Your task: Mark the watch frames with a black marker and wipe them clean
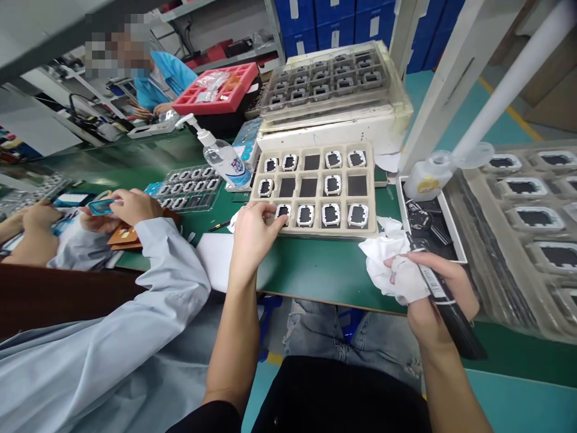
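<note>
A beige compartment tray [315, 231] lies on the green table [324, 270] ahead of me, holding several small white-framed black parts, with some cells bare. My left hand [255, 231] reaches to the tray's near left corner, its fingertips pinched on the part [283, 211] in that cell. My right hand [428, 282] is closed around a black pen-shaped tool [444, 297] together with a crumpled white wipe [387, 255], near the table's front edge.
A pump bottle [223, 159] stands left of the tray. Stacked clear trays [333, 81] of parts sit behind it, more trays [532, 222] at the right. A white squeeze bottle [426, 177] stands by a post. A co-worker's sleeve and hands [130, 207] hold a part at my left; another person sits farther back.
</note>
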`<state>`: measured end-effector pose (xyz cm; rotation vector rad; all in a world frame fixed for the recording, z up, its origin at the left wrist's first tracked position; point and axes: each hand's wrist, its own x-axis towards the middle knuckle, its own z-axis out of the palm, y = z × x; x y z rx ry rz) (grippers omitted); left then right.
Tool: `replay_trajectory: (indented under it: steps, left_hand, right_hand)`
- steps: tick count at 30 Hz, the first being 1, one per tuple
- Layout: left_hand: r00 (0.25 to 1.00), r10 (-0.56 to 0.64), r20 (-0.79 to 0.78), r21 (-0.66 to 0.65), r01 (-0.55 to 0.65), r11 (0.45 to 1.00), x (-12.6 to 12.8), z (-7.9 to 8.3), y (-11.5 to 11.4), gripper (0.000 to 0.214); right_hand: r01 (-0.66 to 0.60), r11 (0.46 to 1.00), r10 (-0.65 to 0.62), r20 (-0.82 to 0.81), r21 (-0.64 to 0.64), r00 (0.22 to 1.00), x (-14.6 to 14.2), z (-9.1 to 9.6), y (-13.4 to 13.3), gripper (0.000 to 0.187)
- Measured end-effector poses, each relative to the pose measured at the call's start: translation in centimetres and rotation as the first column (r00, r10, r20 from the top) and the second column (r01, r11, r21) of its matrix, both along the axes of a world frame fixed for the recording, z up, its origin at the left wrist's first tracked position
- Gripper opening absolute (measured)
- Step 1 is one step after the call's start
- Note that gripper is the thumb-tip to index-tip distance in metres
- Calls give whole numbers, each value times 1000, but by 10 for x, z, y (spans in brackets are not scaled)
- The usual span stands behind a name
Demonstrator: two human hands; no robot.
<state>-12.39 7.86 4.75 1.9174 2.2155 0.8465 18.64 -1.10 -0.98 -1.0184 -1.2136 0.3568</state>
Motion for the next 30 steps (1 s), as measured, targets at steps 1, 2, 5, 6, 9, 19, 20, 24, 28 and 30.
replay_trajectory:
  steps: [1, 2, 5, 6, 9, 19, 20, 24, 28, 30]
  left_hand:
    - [1000, 3, 5, -7, -3, 1000, -1, 1, -1, 21]
    - [1000, 9, 15, -12, -9, 1000, -1, 2, -2, 23]
    - [996, 33, 79, -36, -30, 999, -2, 4, -5, 29]
    - [994, 32, 106, -49, -27, 998, -2, 4, -6, 29]
    - [987, 50, 154, -67, -40, 997, 0, 5, -6, 29]
    - [979, -4, 202, 140, -25, 990, 11, -2, -20, 20]
    - [972, -26, 233, 194, -20, 981, 15, -2, -23, 21]
    - [919, -39, 392, 392, -129, 911, 39, 1, -41, 23]
    - [725, -215, 655, 412, -104, 905, 70, 0, -62, 28]
    - [639, -247, 728, 315, 8, 949, 85, -4, -72, 23]
  right_hand:
    - [-17, 1000, 17, 0, 12, 1000, -1, 2, 0, 23]
    - [-36, 999, 37, -4, 14, 999, -1, 3, 0, 23]
    - [-100, 995, 100, -26, -8, 995, -1, 5, 0, 20]
    - [-112, 994, 111, -25, -18, 993, 0, 5, 0, 18]
    - [-121, 992, 120, -36, -32, 992, 1, 4, -1, 12]
    - [-85, 996, 83, -65, -28, 994, 0, 1, -1, 18]
    - [-88, 996, 85, -78, -31, 993, -1, 2, -1, 18]
    - [-112, 993, 103, -170, -44, 980, -5, 5, -2, 19]
    - [-157, 987, 149, -172, -36, 974, -4, 7, -1, 19]
    - [-177, 984, 174, -135, -9, 975, -3, 7, 0, 20]
